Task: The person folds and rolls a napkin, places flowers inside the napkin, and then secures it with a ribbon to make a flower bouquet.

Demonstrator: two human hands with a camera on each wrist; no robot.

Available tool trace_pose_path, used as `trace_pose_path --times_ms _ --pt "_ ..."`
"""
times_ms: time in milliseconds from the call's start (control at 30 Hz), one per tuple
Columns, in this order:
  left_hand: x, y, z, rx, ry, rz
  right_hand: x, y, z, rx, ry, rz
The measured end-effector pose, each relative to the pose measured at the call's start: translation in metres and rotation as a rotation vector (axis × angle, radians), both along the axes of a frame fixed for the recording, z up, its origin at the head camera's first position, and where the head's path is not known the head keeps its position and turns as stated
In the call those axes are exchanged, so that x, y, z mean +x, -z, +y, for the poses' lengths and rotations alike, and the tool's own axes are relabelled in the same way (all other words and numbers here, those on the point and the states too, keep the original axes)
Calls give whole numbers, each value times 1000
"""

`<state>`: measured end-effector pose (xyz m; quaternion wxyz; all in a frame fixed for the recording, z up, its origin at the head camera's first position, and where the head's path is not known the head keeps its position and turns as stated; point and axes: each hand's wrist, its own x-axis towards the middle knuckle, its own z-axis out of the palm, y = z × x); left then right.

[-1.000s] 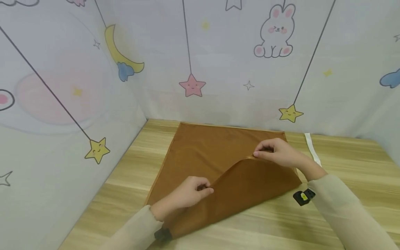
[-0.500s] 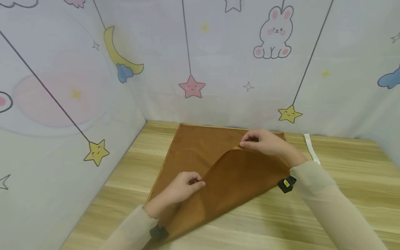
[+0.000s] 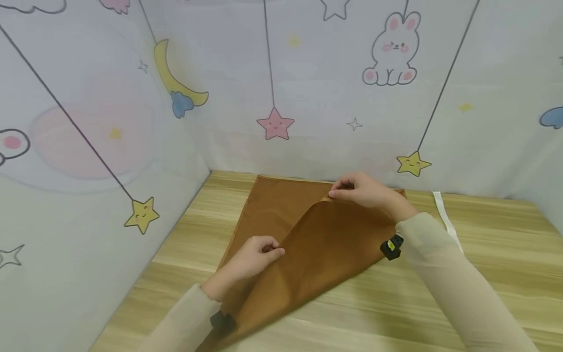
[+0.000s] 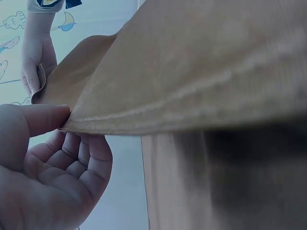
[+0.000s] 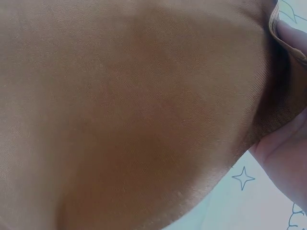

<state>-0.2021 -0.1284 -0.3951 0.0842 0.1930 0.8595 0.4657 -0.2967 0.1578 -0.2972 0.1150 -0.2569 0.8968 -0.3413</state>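
Note:
A brown cloth (image 3: 325,244) with hemmed edges lies on the table, its near part lifted and folded back over the far part. My left hand (image 3: 257,256) pinches the raised edge between thumb and fingers; the left wrist view shows the stitched hem of the cloth (image 4: 158,100) running out from the thumb tip of that hand (image 4: 53,167). Farther right and away, my right hand (image 3: 365,190) pinches the same edge. In the right wrist view the cloth (image 5: 144,105) fills most of the picture, with the right hand (image 5: 285,153) at its right border.
The wood-grain table (image 3: 506,254) runs back to a white curtain (image 3: 325,88) printed with stars, a moon and a rabbit. To the right of the cloth lies a narrow white strip (image 3: 445,215). Another curtain wall (image 3: 88,161) stands close on the left.
Both hands have moved away from the body and left, the right one more so, carrying the cloth's lifted edge farther over the far part. Both keep their pinch.

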Motion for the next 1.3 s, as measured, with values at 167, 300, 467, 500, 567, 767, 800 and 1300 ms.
trace_pose_path --times_ms 167,300,467,500,567,767,800,1300 --pt "-4 -2 -5 1 -27 26 -8 -5 -9 1 -4 -1" --pt "-8 -3 -10 -5 -61 19 -13 -8 -18 24 -7 15" --pt "-12 -6 -17 -13 -92 22 -22 -12 -30 29 -5 45" --pt "-13 -7 -18 -12 -99 22 -23 -12 -33 26 -9 53" --pt "-14 -8 -21 -1 -114 17 -26 -14 -39 17 -13 65" --pt "-18 -6 -30 20 -158 -25 -33 -14 -54 19 -15 82" --pt "-18 -5 -31 19 -164 -30 -34 -13 -56 20 -13 85" --pt "-15 -12 -43 25 -190 -41 -43 4 -74 -60 53 93"
